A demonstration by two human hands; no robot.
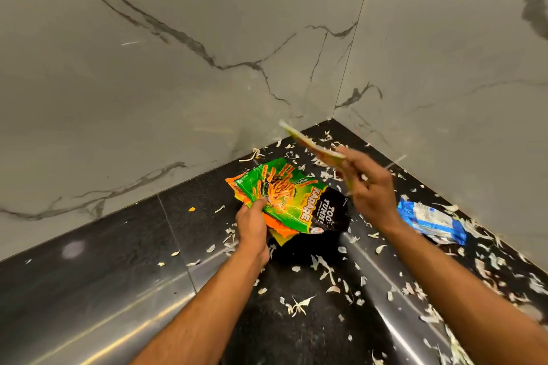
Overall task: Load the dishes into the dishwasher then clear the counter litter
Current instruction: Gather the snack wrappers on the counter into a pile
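A green, orange and black snack wrapper (289,198) lies on the black corner counter (118,246) over other orange and yellow wrappers (281,231). My left hand (252,224) pinches its near left edge, thumb on top. My right hand (367,187) is raised above the counter and grips a blurred yellow-green wrapper (308,144) that points up and left toward the corner. A blue and white wrapper (431,222) lies flat to the right of my right wrist.
White peel scraps (326,272) are strewn over the counter, thickest along the right wall. A small orange crumb (192,209) sits left of the wrappers. Grey marble walls (178,68) close the corner behind and to the right.
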